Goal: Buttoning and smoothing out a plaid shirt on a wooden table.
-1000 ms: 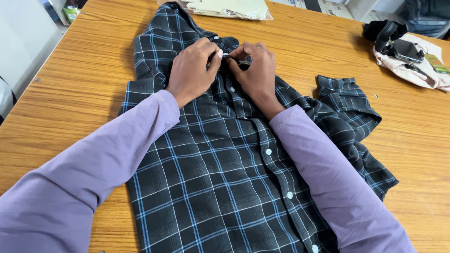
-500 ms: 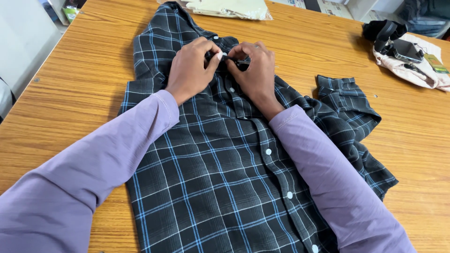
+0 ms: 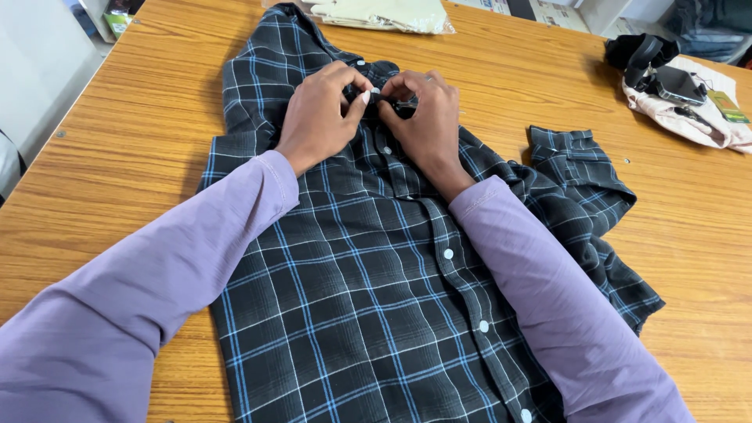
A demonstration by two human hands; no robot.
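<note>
A dark plaid shirt [image 3: 352,298] with blue and white lines lies front-up on the wooden table [image 3: 141,157], its white buttons running down the placket. My left hand [image 3: 317,117] and my right hand [image 3: 427,117] meet at the top of the placket, just below the collar. Both pinch the fabric around a small white button [image 3: 375,91] between their fingertips. The collar [image 3: 368,69] lies just beyond my fingers. One sleeve with its cuff [image 3: 568,157] is spread out to the right. My purple sleeves cover part of the shirt.
A folded pale garment in a clear bag [image 3: 384,14] lies at the table's far edge. At the far right sit a pinkish cloth [image 3: 689,117] with a dark device and black strap [image 3: 654,66] on it. The table's left edge [image 3: 55,133] is near.
My fingers have closed in slightly around the button near the collar. Arms and shirt stay where they were.
</note>
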